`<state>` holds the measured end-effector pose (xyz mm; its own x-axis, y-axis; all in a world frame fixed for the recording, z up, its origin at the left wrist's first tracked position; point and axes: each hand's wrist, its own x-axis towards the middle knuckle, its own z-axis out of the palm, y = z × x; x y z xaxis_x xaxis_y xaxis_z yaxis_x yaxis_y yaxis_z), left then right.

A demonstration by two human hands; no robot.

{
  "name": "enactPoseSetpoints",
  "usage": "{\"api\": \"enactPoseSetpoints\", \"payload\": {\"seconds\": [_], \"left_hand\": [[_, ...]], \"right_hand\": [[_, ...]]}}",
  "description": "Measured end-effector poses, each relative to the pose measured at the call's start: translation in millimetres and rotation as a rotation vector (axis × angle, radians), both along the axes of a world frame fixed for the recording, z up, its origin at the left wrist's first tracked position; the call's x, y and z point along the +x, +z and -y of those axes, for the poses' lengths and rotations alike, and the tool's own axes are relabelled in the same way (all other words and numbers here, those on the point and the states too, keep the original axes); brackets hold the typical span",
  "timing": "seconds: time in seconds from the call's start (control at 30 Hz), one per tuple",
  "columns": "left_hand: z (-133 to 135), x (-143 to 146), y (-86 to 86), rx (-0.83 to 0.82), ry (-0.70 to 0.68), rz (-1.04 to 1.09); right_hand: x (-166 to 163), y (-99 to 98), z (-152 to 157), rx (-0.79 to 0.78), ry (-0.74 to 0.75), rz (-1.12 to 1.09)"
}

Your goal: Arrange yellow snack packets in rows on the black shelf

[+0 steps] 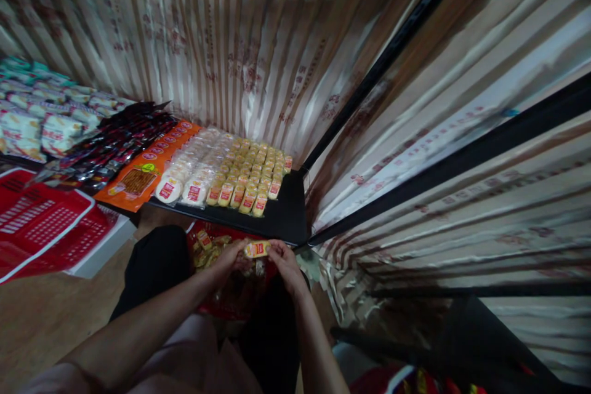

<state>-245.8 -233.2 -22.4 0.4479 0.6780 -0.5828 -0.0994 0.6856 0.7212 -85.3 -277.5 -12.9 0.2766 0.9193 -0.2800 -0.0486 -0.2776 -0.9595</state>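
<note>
Between both hands is a small yellow snack packet with a red and white label. My left hand grips its left end, and my right hand pinches its right end. Below them, between my knees, a red basket holds more yellow packets. Just beyond my hands, several rows of matching yellow packets stand on a black shelf. Round white crackers in clear wrappers are lined up to their left.
Farther left lie an orange snack bag, a heap of dark shiny packets and white snack bags. A red basket with a white handle stands at the left. Striped curtain and black poles border the shelf.
</note>
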Motion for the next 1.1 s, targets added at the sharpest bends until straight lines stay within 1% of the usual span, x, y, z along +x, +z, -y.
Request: {"api": "enactPoseSetpoints", "payload": {"seconds": [0.1,0.17,0.23,0.37,0.4,0.43,0.5,0.57,0.63,0.73,0.8,0.9,0.97,1.1], "left_hand": [[-8,6,16.9,0.153,-0.069,-0.04],[-13,12,27.4,0.278,-0.099,-0.116],[-18,17,37.2,0.384,-0.144,-0.205],[-32,26,56.2,0.612,-0.273,-0.347],[-36,27,60.4,0.669,-0.303,-0.373],[-40,29,64.1,0.722,-0.334,-0.396],[-48,34,68.9,0.801,-0.372,-0.441],[-54,40,69.7,0.846,-0.359,-0.468],[-57,49,66.6,0.853,-0.28,-0.473],[-54,61,58.1,0.8,-0.11,-0.448],[-49,69,52.5,0.774,-0.043,-0.394],[-43,78,47.3,0.846,-0.04,-0.34],[-42,83,45.6,0.883,-0.037,-0.371],[-48,96,40.4,0.8,-0.004,-0.407]], "right_hand": [[-3,0.7,6,-0.021,-0.079,-0.079],[-5,0.2,9,-0.014,-0.076,-0.092],[-3,-0.1,8,0.016,-0.055,-0.014],[7,6.9,2,0.159,-0.067,0.337],[10,10.3,0,0.182,-0.061,0.392],[12,13.9,-2,0.191,-0.044,0.407],[15,19.8,-7,0.184,-0.001,0.318],[17,22.0,-14,0.172,0.006,0.178],[18,19.4,-23,0.185,-0.038,0.113],[24,9.2,-41,0.219,-0.178,0.151],[29,1.3,-55,0.222,-0.252,0.177],[37,-7.4,-74,0.206,-0.291,0.21],[40,-10.3,-86,0.206,-0.298,0.232],[41,-12.8,-106,0.218,-0.319,0.244]]}}
